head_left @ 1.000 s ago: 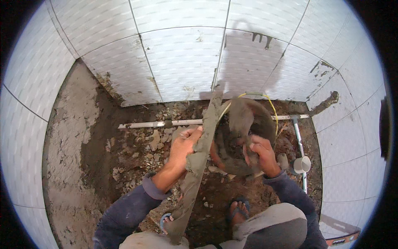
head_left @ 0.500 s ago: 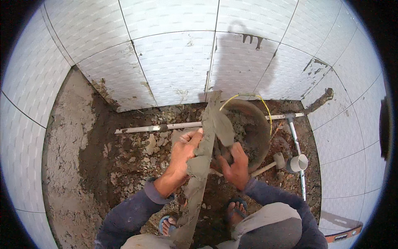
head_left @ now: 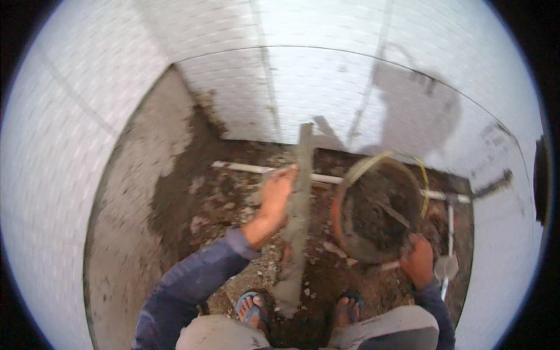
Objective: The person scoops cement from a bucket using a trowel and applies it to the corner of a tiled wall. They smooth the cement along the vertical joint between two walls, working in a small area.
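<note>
My left hand [head_left: 276, 195] is closed around a long straightedge bar [head_left: 300, 204] smeared with grey mortar. The bar stands nearly upright in front of me, its lower end down between my feet. To the right, my right hand [head_left: 417, 261] is closed at the near right rim of a round bucket [head_left: 338, 214]. From that hand a trowel [head_left: 389, 212], blurred and seen almost edge-on, reaches over the bucket's mouth. Dark mortar [head_left: 373, 230] lies inside, and a yellow handle [head_left: 424, 175] arcs over the far rim. My fingers hide the trowel's grip.
A white pipe [head_left: 242, 167] runs along the back of the rubble floor [head_left: 233, 201]. Another pipe [head_left: 451, 224] comes forward at the right, beside a cup-shaped pipe fitting [head_left: 447, 266]. Tiled walls [head_left: 315, 87] enclose the space; a rough mortar strip [head_left: 131, 233] borders the left.
My right hand and the trowel have left the straightedge and moved right, to the bucket. My left hand still grips the bar, now bearing less mortar near its top. The whole view has shifted.
</note>
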### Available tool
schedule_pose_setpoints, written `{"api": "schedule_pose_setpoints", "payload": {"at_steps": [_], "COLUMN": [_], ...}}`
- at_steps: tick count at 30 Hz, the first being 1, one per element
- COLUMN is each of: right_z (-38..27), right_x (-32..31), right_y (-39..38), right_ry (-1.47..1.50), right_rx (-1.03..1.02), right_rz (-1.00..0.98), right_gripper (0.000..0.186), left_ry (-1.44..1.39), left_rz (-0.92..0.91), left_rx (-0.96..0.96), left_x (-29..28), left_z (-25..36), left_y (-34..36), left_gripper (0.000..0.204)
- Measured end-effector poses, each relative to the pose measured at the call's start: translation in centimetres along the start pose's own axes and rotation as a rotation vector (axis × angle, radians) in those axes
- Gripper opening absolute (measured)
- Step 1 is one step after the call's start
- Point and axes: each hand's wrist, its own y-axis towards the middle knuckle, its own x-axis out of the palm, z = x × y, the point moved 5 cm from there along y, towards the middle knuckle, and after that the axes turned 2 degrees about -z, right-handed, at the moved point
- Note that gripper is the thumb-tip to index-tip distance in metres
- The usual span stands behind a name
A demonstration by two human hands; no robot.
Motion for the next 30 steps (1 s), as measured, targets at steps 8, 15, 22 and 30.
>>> {"api": "schedule_pose_setpoints", "payload": {"at_steps": [8, 15, 22, 30], "right_z": [1.3, 2.8, -1.5, -19.0], "right_x": [-1.6, -2.5, -4.3, -7.3], "right_y": [-0.4, 0.5, 3.6, 7.1], "right_ry": [-0.132, -0.132, -0.174, 0.5], "right_rx": [0.067, -0.036, -0.039, -0.838], "right_rz": [0.056, 0.064, 0.092, -0.168], "right_gripper": [0.035, 0.038, 0.04, 0.031], "left_ry": [-0.184, 0.262, 0.063, -0.315], "left_rz": [0.143, 0.17, 0.213, 0.155], "left_rx": [-0.076, 0.38, 0.031, -0.103], "left_x": [-2.5, -6.6, -9.7, -8.7], "left_z": [-0.8, -2.8, -3.4, -2.1], "left_y": [-0.4, 0.8, 2.5, 4.4], "left_gripper": [0.029, 0.031, 0.032, 0.028]}}
